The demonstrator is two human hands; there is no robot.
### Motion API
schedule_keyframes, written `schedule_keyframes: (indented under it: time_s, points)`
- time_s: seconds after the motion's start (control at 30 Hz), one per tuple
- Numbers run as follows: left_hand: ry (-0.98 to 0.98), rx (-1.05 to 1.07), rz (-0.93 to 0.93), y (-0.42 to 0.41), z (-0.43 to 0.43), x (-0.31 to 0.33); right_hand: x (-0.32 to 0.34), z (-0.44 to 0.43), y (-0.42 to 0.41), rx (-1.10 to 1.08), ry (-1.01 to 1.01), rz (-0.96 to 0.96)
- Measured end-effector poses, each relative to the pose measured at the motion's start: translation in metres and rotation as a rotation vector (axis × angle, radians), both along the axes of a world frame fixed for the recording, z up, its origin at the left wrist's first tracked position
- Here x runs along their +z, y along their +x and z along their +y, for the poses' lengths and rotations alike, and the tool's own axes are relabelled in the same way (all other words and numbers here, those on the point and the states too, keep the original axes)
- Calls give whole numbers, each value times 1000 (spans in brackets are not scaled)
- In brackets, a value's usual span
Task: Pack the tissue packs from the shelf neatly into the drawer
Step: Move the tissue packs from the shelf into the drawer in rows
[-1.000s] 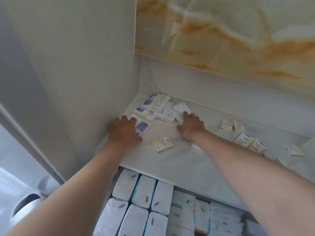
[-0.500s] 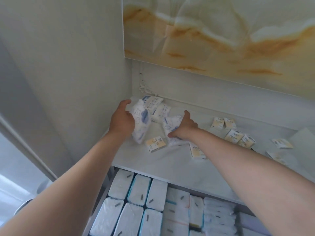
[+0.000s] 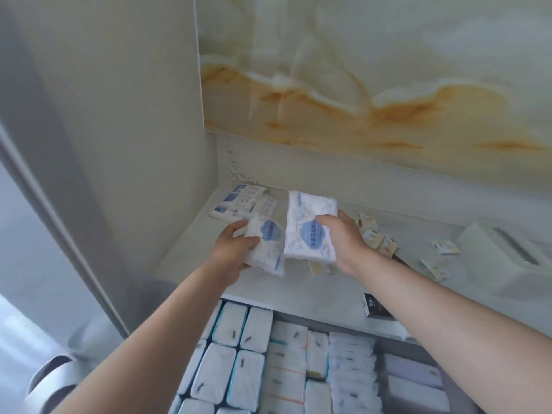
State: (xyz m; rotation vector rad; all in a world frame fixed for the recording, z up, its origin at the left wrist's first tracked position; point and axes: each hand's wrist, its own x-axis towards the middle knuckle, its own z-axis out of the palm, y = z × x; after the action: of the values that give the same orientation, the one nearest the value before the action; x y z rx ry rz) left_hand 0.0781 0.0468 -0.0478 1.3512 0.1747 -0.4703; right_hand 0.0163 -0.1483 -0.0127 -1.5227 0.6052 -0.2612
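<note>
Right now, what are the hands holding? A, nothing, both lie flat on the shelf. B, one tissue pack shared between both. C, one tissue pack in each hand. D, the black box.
C: the left hand grips one tissue pack and the right hand grips a second tissue pack.

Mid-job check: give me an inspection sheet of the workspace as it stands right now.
Surface: white shelf above the open drawer.
Job's things: left pack and right pack held above the shelf; blue-and-white packs in the back left corner; stored packs fill the drawer's visible part in rows.
Clutter: small beige packs scattered at right; black pack at the shelf edge; white tissue box far right.
Grips: left grip and right grip each hold one pack.
Cables: white coiled cord in the back corner, kind unclear.
Surroundings: marbled panel behind.
</note>
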Motion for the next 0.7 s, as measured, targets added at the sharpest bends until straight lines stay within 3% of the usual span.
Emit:
schedule_keyframes:
  time_s: [0.17,0.33,0.43,0.6,0.7]
  points:
    - [-103,-308,-56,-70,-32,16,-7,-1,-66,18,132,35]
    - [-242,-377,-5,-122,-45,25,-11,-7,-124,-2,195,27]
    - [-97,-553,-46,-146,-48,21,-13,-8,-149,23,142,28]
    - [77,-499,-239,-175,-45,14,-19,-3,-178,115,-72,64]
    - [110,-523,-222,-184,-39,4,-28,-7,-192,152,-34,94]
